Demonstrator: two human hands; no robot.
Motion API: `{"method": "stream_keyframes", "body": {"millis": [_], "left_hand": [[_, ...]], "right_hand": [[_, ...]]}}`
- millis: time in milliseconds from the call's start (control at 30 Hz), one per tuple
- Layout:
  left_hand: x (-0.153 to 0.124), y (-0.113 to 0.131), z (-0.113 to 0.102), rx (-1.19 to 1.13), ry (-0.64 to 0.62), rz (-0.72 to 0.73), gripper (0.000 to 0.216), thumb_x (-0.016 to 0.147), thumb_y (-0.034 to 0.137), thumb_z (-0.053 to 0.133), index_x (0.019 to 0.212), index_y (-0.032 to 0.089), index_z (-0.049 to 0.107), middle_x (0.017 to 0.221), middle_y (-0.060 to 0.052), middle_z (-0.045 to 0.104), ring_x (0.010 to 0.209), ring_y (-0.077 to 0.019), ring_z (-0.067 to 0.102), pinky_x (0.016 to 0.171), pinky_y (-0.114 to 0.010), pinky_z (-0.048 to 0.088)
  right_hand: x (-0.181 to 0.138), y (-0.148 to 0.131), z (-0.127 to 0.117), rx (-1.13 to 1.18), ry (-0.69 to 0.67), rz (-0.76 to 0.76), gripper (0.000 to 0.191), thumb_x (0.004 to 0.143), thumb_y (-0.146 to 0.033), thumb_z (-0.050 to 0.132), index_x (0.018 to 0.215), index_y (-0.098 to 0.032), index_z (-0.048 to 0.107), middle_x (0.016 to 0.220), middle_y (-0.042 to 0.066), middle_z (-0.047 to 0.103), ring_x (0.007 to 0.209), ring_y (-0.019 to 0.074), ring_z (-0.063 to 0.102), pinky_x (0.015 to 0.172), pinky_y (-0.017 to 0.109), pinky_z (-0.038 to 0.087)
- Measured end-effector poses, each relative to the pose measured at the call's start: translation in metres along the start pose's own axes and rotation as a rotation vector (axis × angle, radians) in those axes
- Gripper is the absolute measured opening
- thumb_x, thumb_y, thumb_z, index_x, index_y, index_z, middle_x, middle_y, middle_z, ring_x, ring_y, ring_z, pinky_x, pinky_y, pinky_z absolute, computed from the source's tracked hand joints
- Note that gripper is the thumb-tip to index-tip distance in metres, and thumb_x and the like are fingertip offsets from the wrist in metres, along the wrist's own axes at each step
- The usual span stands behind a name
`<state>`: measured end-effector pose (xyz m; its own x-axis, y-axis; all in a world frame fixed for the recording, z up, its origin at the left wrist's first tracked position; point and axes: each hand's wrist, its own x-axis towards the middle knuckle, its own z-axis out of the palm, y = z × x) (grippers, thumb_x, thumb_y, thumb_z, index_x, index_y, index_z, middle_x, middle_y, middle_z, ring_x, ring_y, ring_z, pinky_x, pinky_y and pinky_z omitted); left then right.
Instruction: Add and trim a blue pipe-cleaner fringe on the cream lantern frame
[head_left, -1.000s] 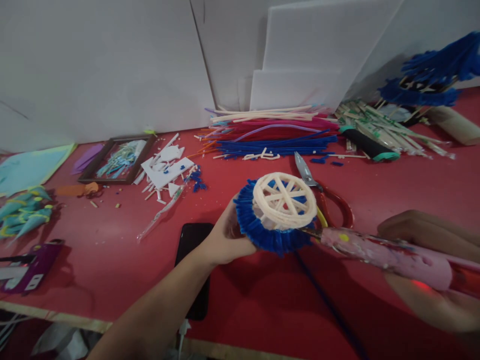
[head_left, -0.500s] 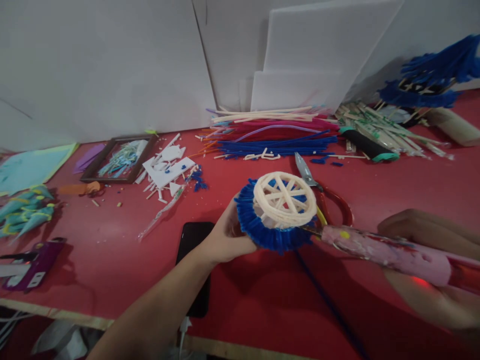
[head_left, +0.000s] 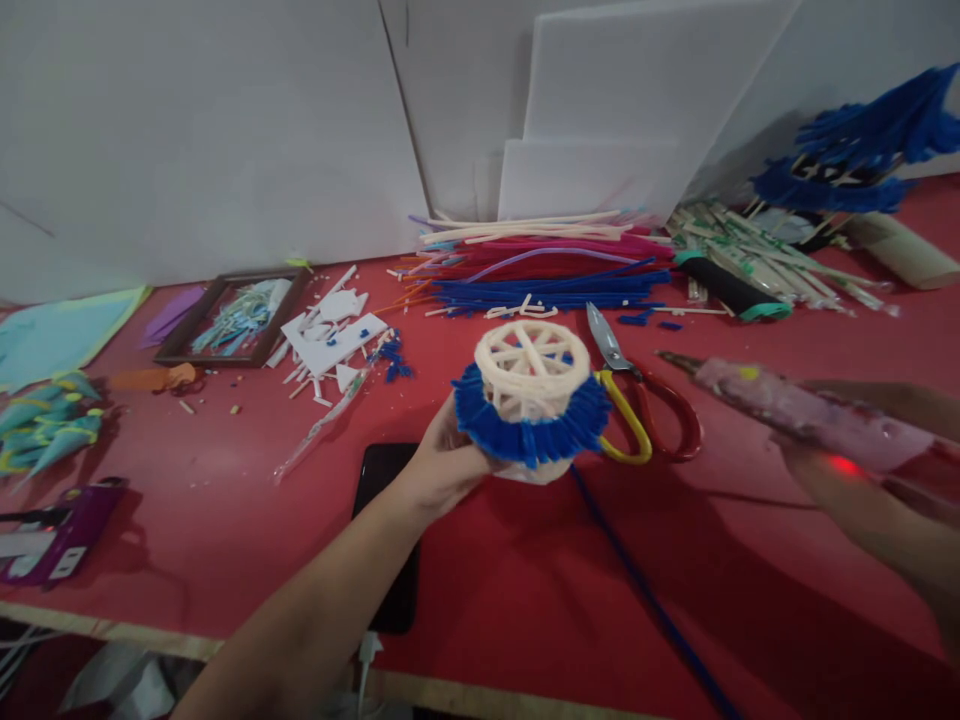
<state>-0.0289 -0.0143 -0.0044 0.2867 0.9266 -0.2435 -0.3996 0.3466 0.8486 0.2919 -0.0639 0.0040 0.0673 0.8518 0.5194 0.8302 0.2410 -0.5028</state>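
Note:
My left hand (head_left: 446, 460) is closed round the far left side of a pipe-cleaner craft piece (head_left: 532, 365). The piece has a cream spoked wheel on top and a blue fringe (head_left: 532, 435) below it; some of my fingers are hidden behind the fringe. A long blue strand (head_left: 645, 580) runs from beneath it toward the bottom edge. On the right, my right hand (head_left: 847, 490), slightly blurred, holds a pink hot glue gun (head_left: 795, 405) with a glowing red light. The gun's dark tip points left, apart from the piece. Scissors (head_left: 645, 400) with red and yellow handles lie between them.
A black phone (head_left: 386, 560) lies under my left forearm. Bundled pipe cleaners (head_left: 547, 285) line the wall, with a dark-handled tool (head_left: 731, 285) to their right. White scraps (head_left: 330, 340), a brown frame (head_left: 232, 315) and a purple power strip (head_left: 71, 530) are on the left.
The glue gun's tip has come away from the craft piece, moving up and right. My left hand has shifted the piece a little left and up and tilted it, showing the wheel's side.

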Motion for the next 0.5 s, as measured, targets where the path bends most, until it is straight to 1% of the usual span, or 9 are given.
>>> {"method": "stream_keyframes", "body": {"millis": [33, 100, 133, 200, 267, 333, 367, 433, 500], "left_hand": [[0.002, 0.002, 0.001, -0.032, 0.036, -0.01, 0.058, 0.042, 0.027, 0.102, 0.094, 0.026, 0.076, 0.084, 0.002, 0.077, 0.077, -0.0185, 0.072, 0.076, -0.032, 0.057], [0.005, 0.005, 0.004, -0.069, 0.085, -0.013, 0.048, 0.042, 0.022, 0.099, 0.082, 0.024, 0.073, 0.076, 0.003, 0.074, 0.071, -0.0152, 0.069, 0.071, -0.028, 0.055], [0.007, 0.007, 0.005, -0.078, 0.1, 0.0, 0.046, 0.042, 0.02, 0.098, 0.079, 0.023, 0.071, 0.073, 0.004, 0.072, 0.069, -0.0139, 0.068, 0.07, -0.026, 0.054], [0.009, 0.01, 0.008, -0.083, 0.123, 0.036, 0.044, 0.044, 0.017, 0.095, 0.077, 0.023, 0.067, 0.067, 0.006, 0.069, 0.065, -0.0122, 0.067, 0.067, -0.024, 0.054], [0.011, 0.011, 0.011, -0.092, 0.135, 0.06, 0.044, 0.044, 0.016, 0.093, 0.076, 0.024, 0.064, 0.063, 0.008, 0.067, 0.063, -0.0122, 0.067, 0.066, -0.023, 0.054], [0.011, 0.011, 0.012, -0.107, 0.122, 0.055, 0.044, 0.045, 0.017, 0.093, 0.078, 0.024, 0.064, 0.063, 0.007, 0.068, 0.066, -0.0148, 0.07, 0.066, -0.025, 0.055], [0.011, 0.01, 0.013, -0.11, 0.11, 0.048, 0.044, 0.045, 0.018, 0.093, 0.079, 0.024, 0.065, 0.064, 0.007, 0.069, 0.068, -0.0166, 0.072, 0.068, -0.027, 0.056], [0.011, 0.008, 0.012, -0.1, 0.105, 0.038, 0.045, 0.045, 0.018, 0.094, 0.079, 0.024, 0.066, 0.067, 0.006, 0.07, 0.072, -0.0181, 0.073, 0.07, -0.029, 0.057], [0.01, 0.004, 0.011, -0.078, 0.13, 0.034, 0.047, 0.042, 0.015, 0.096, 0.078, 0.022, 0.065, 0.069, 0.005, 0.071, 0.07, -0.0161, 0.071, 0.07, -0.028, 0.055]], "right_hand": [[0.005, 0.015, -0.001, -0.044, -0.035, -0.004, 0.027, 0.092, -0.042, 0.065, 0.112, -0.024, 0.068, 0.093, 0.007, 0.074, 0.074, 0.0205, 0.07, 0.064, 0.033, 0.052], [0.019, 0.045, 0.0, -0.145, -0.232, 0.011, 0.035, 0.088, -0.041, 0.062, 0.117, -0.023, 0.065, 0.095, 0.009, 0.076, 0.075, 0.0211, 0.072, 0.06, 0.032, 0.05], [0.025, 0.058, 0.002, -0.219, -0.369, 0.067, 0.041, 0.085, -0.035, 0.063, 0.123, -0.019, 0.063, 0.1, 0.012, 0.076, 0.086, 0.0241, 0.074, 0.068, 0.034, 0.053], [0.033, 0.076, 0.006, -0.409, -0.511, 0.168, 0.042, 0.079, -0.023, 0.061, 0.12, -0.013, 0.063, 0.11, 0.021, 0.075, 0.097, 0.0287, 0.074, 0.079, 0.038, 0.056], [0.036, 0.081, 0.009, -0.513, -0.576, 0.218, 0.039, 0.078, -0.015, 0.057, 0.117, -0.009, 0.064, 0.111, 0.025, 0.074, 0.101, 0.031, 0.074, 0.086, 0.04, 0.056], [0.035, 0.077, 0.009, -0.542, -0.582, 0.224, 0.039, 0.079, -0.01, 0.051, 0.115, -0.008, 0.065, 0.111, 0.027, 0.074, 0.102, 0.0324, 0.074, 0.09, 0.043, 0.055], [0.034, 0.072, 0.009, -0.561, -0.552, 0.216, 0.039, 0.081, -0.01, 0.048, 0.116, -0.007, 0.065, 0.112, 0.028, 0.073, 0.104, 0.034, 0.073, 0.092, 0.046, 0.054], [0.03, 0.055, 0.01, -0.603, -0.419, 0.163, 0.037, 0.086, -0.014, 0.044, 0.116, -0.007, 0.065, 0.116, 0.03, 0.07, 0.11, 0.038, 0.069, 0.094, 0.051, 0.052], [0.021, 0.031, 0.015, -0.562, -0.217, 0.049, 0.032, 0.092, -0.025, 0.043, 0.111, -0.011, 0.065, 0.107, 0.027, 0.071, 0.107, 0.0382, 0.069, 0.087, 0.05, 0.053]]}}
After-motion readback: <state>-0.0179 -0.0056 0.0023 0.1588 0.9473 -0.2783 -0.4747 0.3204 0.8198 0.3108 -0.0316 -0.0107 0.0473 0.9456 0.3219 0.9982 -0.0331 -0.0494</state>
